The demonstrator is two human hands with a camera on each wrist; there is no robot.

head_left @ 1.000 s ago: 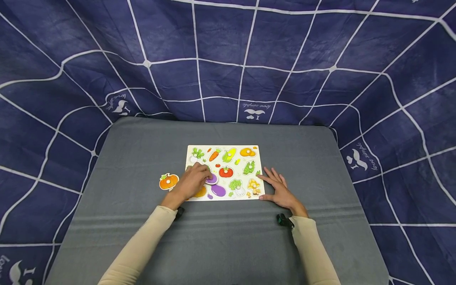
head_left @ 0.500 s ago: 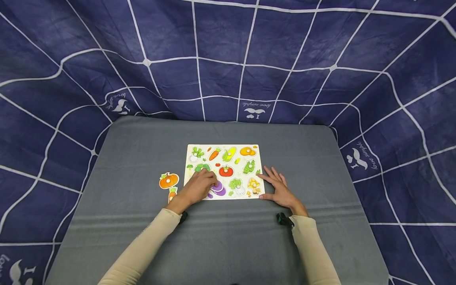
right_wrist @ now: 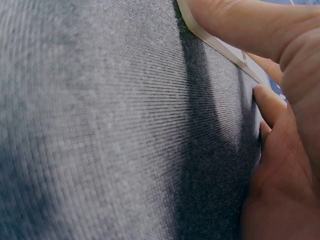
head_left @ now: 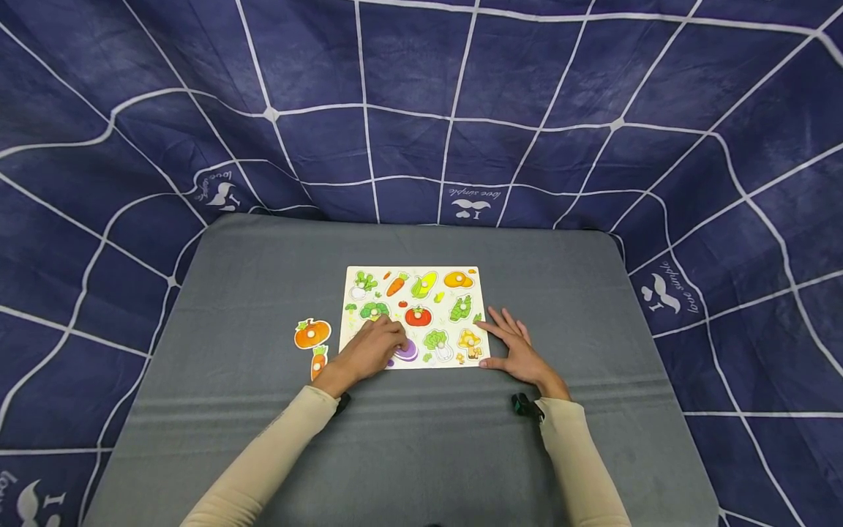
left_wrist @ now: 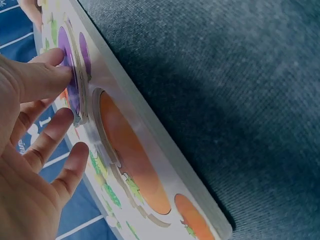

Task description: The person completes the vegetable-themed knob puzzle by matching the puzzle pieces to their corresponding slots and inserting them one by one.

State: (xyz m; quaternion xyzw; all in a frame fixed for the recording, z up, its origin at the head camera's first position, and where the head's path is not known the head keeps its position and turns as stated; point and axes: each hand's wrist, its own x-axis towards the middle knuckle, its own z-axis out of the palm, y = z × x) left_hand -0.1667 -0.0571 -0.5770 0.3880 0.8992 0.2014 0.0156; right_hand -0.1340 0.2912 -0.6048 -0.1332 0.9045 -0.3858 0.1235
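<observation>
In the head view, a white vegetable puzzle board [head_left: 477, 296] lies on the grey cloth. My left hand [head_left: 372, 351] is over its lower left part. The left wrist view shows the thumb and index finger pinching a purple eggplant piece [left_wrist: 62, 39], tilted over its place and not flush, with the other fingers spread. Beside it is an unfilled pumpkin recess [left_wrist: 132, 155]. My right hand [head_left: 520, 359] rests at the board's right edge, fingers spread and thumb on the near corner. In the right wrist view, the thumb [right_wrist: 235, 22] touches the board edge.
A pumpkin piece [head_left: 312, 334] and a carrot piece [head_left: 319, 361] lie on the cloth left of the board. Tomato [head_left: 418, 316], broccoli [head_left: 374, 310] and several other vegetables show on the board. A blue checked cloth [head_left: 421, 146] hangs behind and around the table.
My left hand has moved slightly right and nearer, bringing the eggplant piece down over the eggplant picture on the board. The carrot piece has come into view. My right hand stays put.
</observation>
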